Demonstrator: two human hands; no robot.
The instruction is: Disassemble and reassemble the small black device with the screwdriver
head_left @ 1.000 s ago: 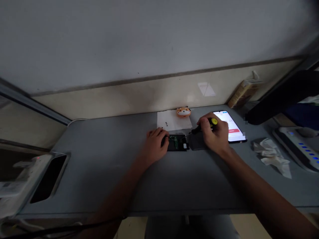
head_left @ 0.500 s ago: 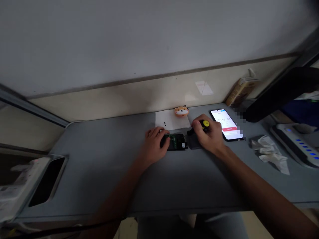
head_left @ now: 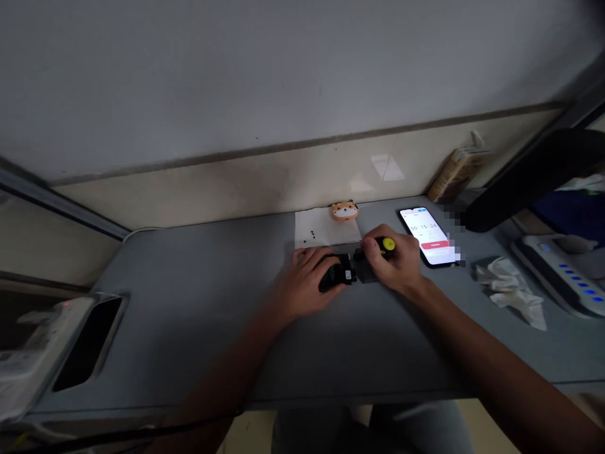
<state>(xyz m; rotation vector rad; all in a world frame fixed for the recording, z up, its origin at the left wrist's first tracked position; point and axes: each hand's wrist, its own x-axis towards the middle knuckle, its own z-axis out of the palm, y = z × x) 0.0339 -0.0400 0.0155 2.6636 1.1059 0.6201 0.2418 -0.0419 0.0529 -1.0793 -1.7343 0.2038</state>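
Note:
My left hand [head_left: 312,282] lies over a small black device with a green circuit board [head_left: 348,265], its thumb along the near edge and fingers along the far edge. The hand covers most of the device's left part. In my right hand [head_left: 394,258] is a screwdriver [head_left: 388,244] with a black and yellow handle, held in a closed fist. Its tip is too dark to make out. Under the right hand, a flat dark piece [head_left: 367,272] sits beside the device. Several tiny dark screws [head_left: 312,234] lie on white paper [head_left: 326,228] behind the left hand.
An orange animal-faced case [head_left: 345,210] rests on the paper. To the right are a phone [head_left: 428,236] with a running timer, crumpled tissue [head_left: 513,290], a power strip [head_left: 562,271] and a carton [head_left: 458,173]. Another phone [head_left: 89,343] lies at the left edge.
My left hand has slid right, covering more of the board. One more dark screw shows at the paper's lower left. The right hand with the screwdriver has shifted slightly down.

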